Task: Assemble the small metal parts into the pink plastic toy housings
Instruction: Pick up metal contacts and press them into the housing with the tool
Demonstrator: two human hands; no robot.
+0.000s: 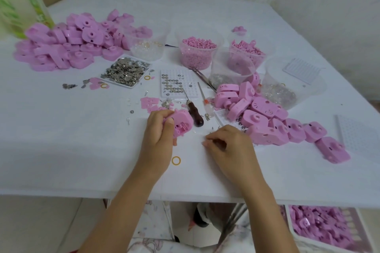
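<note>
Cannot tell whether the right grip [228, 148], fingers curled low over the white surface [72, 150], pinches anything; too small to make out. Clutches, in the left grip [158, 131], 1 pink housing [184, 123], open side up, just left of a wooden-handled awl [195, 114]. Leaves bare room along the near edge, save 1 yellow ring [172, 160]. Farther back: metal parts [126, 71] in a tray [116, 83], pink pellets in a clear tub [196, 59].

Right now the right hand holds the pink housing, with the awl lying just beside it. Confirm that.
Not quite: the head view shows the left hand holding the housing, not the right. The awl does lie just beside it.
</note>
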